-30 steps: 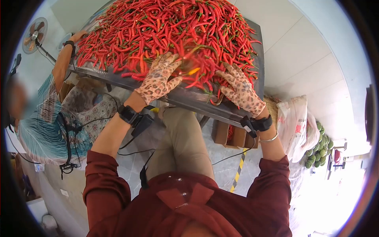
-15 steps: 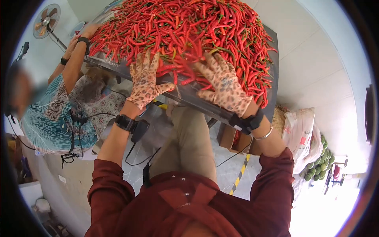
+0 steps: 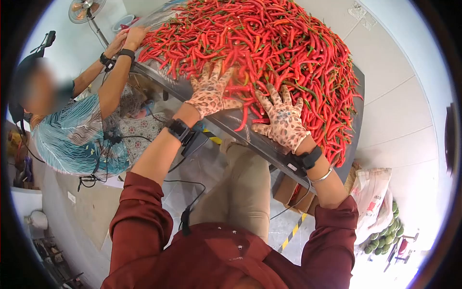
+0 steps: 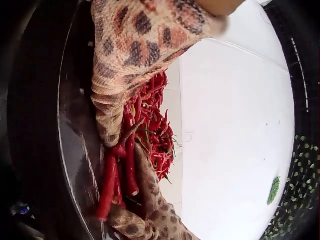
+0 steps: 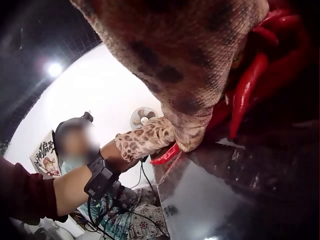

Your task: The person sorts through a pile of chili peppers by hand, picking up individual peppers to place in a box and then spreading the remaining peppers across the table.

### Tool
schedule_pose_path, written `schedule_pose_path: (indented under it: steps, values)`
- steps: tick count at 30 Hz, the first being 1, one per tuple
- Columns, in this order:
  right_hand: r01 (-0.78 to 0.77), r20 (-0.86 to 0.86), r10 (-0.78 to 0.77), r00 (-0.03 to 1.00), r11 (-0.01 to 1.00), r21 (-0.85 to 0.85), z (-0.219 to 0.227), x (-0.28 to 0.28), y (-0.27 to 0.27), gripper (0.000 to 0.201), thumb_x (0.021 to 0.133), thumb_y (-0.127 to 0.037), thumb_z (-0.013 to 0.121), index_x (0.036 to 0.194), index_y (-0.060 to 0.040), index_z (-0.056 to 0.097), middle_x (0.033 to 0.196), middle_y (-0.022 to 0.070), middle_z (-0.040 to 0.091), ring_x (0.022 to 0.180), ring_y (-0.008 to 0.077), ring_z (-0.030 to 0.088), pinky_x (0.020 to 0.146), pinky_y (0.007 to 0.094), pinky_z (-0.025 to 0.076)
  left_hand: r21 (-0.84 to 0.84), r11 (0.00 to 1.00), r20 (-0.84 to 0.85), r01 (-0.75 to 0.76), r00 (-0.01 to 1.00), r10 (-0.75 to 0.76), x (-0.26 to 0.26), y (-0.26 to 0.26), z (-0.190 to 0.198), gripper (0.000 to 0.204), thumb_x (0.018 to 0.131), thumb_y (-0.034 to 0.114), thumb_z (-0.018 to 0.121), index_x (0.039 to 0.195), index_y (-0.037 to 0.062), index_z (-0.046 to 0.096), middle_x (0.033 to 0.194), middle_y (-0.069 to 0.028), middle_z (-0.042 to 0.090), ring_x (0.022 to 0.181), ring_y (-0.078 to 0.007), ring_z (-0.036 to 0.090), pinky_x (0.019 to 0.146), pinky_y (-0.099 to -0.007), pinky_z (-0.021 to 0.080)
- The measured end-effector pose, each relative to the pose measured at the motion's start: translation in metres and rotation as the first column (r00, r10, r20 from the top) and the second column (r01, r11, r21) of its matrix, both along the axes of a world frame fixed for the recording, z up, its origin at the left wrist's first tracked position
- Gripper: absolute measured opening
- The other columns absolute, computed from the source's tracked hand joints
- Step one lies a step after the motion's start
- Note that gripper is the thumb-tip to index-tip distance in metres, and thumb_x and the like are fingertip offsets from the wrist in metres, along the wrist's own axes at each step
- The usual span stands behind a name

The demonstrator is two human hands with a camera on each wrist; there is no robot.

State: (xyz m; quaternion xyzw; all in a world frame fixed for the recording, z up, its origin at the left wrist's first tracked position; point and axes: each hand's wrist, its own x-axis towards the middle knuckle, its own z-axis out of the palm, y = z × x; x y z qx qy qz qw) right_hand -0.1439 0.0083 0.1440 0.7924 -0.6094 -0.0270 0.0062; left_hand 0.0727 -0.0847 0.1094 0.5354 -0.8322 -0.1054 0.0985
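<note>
The red peppers (image 3: 274, 41) lie in a big, wide heap that goes to the far side of the dark table (image 3: 233, 122). A few loose peppers (image 3: 244, 114) are at the near edge, between the two hands. The left hand (image 3: 211, 92), in a spotty glove (image 4: 135, 40), is on the left of these. Its fingers are spread wide, and it pinches nothing that I can see. The right hand (image 3: 284, 118), on the right, wears one too, with its fingers spread out and not curled round any pepper. I can't tell what is under the palms. I think flat, soft hands are best here, so no pepper gets squashed. It may help to watch the near edge, as loose ones could drop off. Another person (image 3: 79, 130) is at the left end, and a fan (image 3: 86, 9) is far left. Near the right, under the table, is a brown box (image 3: 290, 193), with a white sack (image 3: 371, 195) farther right
</note>
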Motion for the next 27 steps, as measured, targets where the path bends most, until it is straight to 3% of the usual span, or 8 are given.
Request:
schedule_pose_path:
  steps: [9,13,15,17,19,22,25,27]
  values:
    - [0.087,-0.052,-0.083,0.995,0.993,0.074,0.009,0.016,-0.013,0.094,0.075,-0.057,0.071,0.153,-0.0271,0.027,0.159,0.0107,0.02,0.145,0.0428,0.017,0.107,0.0725,0.019,0.023,0.999,-0.027,0.031,0.999,-0.03,0.005,-0.015,0.003,0.112,0.068,0.069,0.072,0.155,0.0198,0.022,0.161,-0.0179,0.006,0.148,-0.0416,0.003,0.11,-0.0722,0.007]
    - [0.053,0.063,-0.055,0.996,0.998,0.039,0.008,0.008,-0.012,0.094,0.074,-0.054,0.073,0.152,-0.0252,0.03,0.159,0.0113,0.02,0.145,0.0434,0.017,0.108,0.0716,0.02,0.074,0.996,-0.011,0.058,0.998,-0.057,0.015,-0.004,0.011,0.111,0.071,0.066,0.071,0.156,0.0165,0.017,0.161,-0.019,0.006,0.148,-0.0429,0.004,0.113,-0.0676,0.008]
    - [0.021,0.155,-0.001,0.988,0.992,-0.127,0.02,0.009,-0.004,0.092,0.073,-0.051,0.075,0.15,-0.0235,0.034,0.158,0.0139,0.021,0.144,0.0442,0.017,0.109,0.0696,0.02,0.01,0.996,0.013,0.09,0.996,-0.09,0.027,0.0,0.011,0.112,0.071,0.068,0.069,0.155,0.014,0.018,0.161,-0.0197,0.009,0.147,-0.0425,0.007,0.115,-0.063,0.01]
    - [-0.042,0.176,0.073,0.982,0.984,-0.173,0.031,0.019,0.008,0.092,0.072,-0.054,0.074,0.15,-0.0238,0.034,0.158,0.0144,0.022,0.144,0.0443,0.017,0.109,0.0688,0.019,-0.19,0.979,-0.041,0.078,0.995,-0.087,0.041,0.006,0.007,0.111,0.072,0.069,0.068,0.154,0.0119,0.021,0.16,-0.0206,0.013,0.147,-0.0413,0.01,0.117,-0.0579,0.013]
    - [-0.112,0.103,0.126,0.987,0.985,-0.131,0.032,0.038,0.014,0.093,0.072,-0.058,0.072,0.149,-0.0248,0.035,0.157,0.0141,0.023,0.144,0.0439,0.017,0.11,0.0679,0.018,-0.266,0.964,-0.085,-0.022,0.996,-0.001,0.058,-0.01,0.012,0.103,0.076,0.066,0.066,0.153,0.0111,0.025,0.159,-0.0211,0.016,0.147,-0.0415,0.011,0.118,-0.0532,0.014]
    - [-0.157,-0.089,0.154,0.984,0.987,-0.027,0.008,0.055,0.004,0.089,0.076,-0.068,0.061,0.15,-0.0274,0.035,0.158,0.0127,0.023,0.145,0.0419,0.015,0.108,0.0702,0.016,-0.175,0.96,-0.099,-0.219,0.974,0.204,0.078,-0.051,0.007,0.096,0.083,0.069,0.057,0.155,0.0175,0.022,0.161,-0.0189,0.011,0.147,-0.0441,0.005,0.116,-0.0589,0.009]
    - [-0.151,-0.138,0.153,0.979,0.988,0.022,-0.002,0.061,-0.011,0.086,0.078,-0.068,0.059,0.15,-0.0281,0.034,0.159,0.0115,0.022,0.146,0.0417,0.015,0.107,0.0725,0.017,-0.049,0.973,0.022,-0.224,0.974,0.226,0.088,-0.078,-0.006,0.094,0.083,0.074,0.051,0.156,0.024,0.019,0.162,-0.0171,0.009,0.148,-0.0434,0.002,0.114,-0.0649,0.007]
    - [-0.142,-0.117,0.148,0.982,0.988,0.056,-0.006,0.065,-0.019,0.084,0.08,-0.067,0.059,0.15,-0.0284,0.034,0.159,0.0106,0.022,0.146,0.0417,0.015,0.106,0.0735,0.018,-0.079,0.976,0.107,-0.202,0.972,0.21,0.095,-0.1,-0.011,0.095,0.082,0.077,0.048,0.156,0.0276,0.017,0.163,-0.0137,0.006,0.148,-0.0436,0.0,0.112,-0.0676,0.007]
